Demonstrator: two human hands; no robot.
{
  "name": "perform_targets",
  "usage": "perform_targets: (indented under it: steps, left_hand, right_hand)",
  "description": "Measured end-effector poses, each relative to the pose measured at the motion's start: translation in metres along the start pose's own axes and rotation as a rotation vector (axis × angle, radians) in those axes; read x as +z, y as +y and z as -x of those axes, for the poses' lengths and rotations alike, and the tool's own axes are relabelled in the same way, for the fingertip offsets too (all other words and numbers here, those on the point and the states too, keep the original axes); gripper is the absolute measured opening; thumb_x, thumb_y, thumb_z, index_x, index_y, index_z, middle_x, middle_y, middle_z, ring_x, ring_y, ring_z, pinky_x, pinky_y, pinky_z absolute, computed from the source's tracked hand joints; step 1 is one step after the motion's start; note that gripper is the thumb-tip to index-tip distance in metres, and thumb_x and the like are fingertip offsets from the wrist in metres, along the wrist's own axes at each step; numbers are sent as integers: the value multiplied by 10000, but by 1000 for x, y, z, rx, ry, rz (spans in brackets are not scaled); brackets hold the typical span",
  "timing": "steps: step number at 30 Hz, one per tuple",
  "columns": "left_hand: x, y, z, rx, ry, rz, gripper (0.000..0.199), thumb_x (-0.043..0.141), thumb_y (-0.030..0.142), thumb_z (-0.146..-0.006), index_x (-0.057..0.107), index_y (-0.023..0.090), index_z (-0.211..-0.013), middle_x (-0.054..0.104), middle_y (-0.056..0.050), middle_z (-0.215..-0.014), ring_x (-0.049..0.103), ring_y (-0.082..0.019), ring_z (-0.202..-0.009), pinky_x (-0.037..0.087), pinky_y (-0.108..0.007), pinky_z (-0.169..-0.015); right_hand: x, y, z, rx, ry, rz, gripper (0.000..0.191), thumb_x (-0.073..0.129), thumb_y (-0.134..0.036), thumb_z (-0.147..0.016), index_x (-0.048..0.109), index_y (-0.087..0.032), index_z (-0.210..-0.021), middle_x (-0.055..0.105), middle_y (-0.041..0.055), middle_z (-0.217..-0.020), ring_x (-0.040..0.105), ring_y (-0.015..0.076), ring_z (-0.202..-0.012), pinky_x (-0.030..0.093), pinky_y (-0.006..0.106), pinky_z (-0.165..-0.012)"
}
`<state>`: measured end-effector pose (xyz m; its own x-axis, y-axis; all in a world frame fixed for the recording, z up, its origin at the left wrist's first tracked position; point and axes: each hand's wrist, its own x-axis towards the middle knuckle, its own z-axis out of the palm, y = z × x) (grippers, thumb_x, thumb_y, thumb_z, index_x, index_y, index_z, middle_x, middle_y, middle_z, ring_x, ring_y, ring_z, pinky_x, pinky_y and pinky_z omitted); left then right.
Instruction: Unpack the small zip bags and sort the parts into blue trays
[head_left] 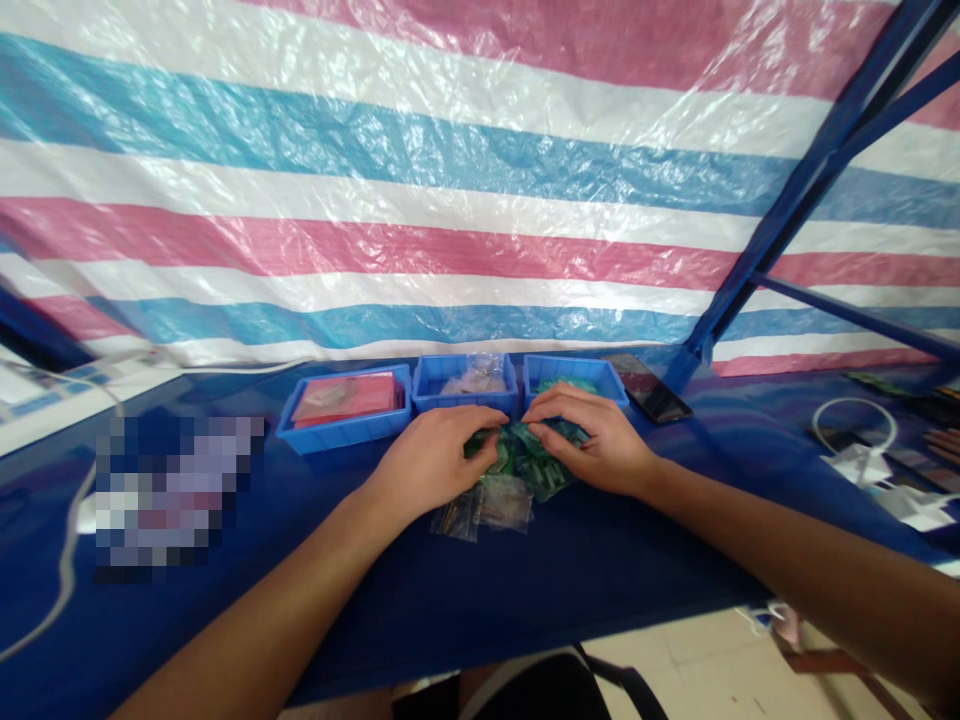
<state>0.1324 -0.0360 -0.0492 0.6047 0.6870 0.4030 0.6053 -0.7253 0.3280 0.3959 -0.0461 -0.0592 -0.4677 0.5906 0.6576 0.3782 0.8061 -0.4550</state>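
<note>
My left hand (431, 458) is curled over a small pile of green packets (551, 472), its thumb and index finger closed at the edge of one. Facing it, my right hand (600, 440) bends over the same pile, with thumb and index tip pinched on a green packet. The two sets of fingertips are close together but apart. Just in front of the pile lie small clear plastic bags (504, 505) on the blue table. Thin brownish pieces show inside a clear bag, too small to name. Parts of the green packets are hidden under both hands.
Behind my hands stand three blue bins: one with red packets (286, 436), one with clear bags (427, 370), one with green packets (616, 378). A dark phone (664, 402) lies right of them. White cables (64, 560) run left. A blue metal frame (780, 225) rises at right.
</note>
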Motion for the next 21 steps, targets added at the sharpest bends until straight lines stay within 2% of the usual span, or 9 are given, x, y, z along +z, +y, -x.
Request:
perform_targets:
  steps: [6, 8, 12, 17, 21]
  left_hand:
    - [-5, 4, 1, -42, 241, 59, 302, 582, 315, -1086, 772, 212, -1297, 834, -72, -1265, 812, -263, -1113, 647, -352, -945]
    - [-5, 7, 1, -68, 269, 157, 310, 601, 360, -1094, 764, 229, -1323, 832, -64, -1275, 813, -251, -1121, 655, -320, -915]
    - [-1, 11, 1, -95, 206, 413, 328, 662, 412, -1076, 749, 263, -1354, 847, -45, -1226, 830, -240, -1080, 660, -326, -950]
    - [4, 11, 0, -158, 123, 619, 462, 770, 446, -1001, 697, 259, -1417, 847, -66, -1176, 835, -259, -1043, 670, -354, -918]
    - [6, 9, -1, -195, 146, 645, 513, 826, 396, -948, 686, 251, -1419, 826, -41, -1012, 824, -231, -888, 665, -335, -821]
  right_hand:
    - [1, 2, 2, 93, -3, -51, 202, 688, -301, -1050, 745, -267, -1240, 798, 95, -1185, 767, 264, -1097, 610, 443, -1006]
    - [4, 4, 4, 159, -14, -115, 301, 747, -349, -1017, 723, -268, -1306, 794, 92, -1240, 782, 261, -1101, 626, 427, -1009]
    - [15, 9, 8, 295, -17, -362, 490, 853, -389, -934, 676, -274, -1375, 799, 75, -1259, 794, 252, -1119, 640, 403, -1033]
    - [22, 13, 9, 472, -6, -629, 391, 876, -371, -911, 709, -260, -1248, 837, 53, -1125, 811, 225, -1027, 657, 362, -932]
    - [21, 13, 4, 522, 86, -749, 393, 928, -346, -851, 721, -252, -1172, 830, 30, -1052, 793, 187, -904, 659, 311, -809]
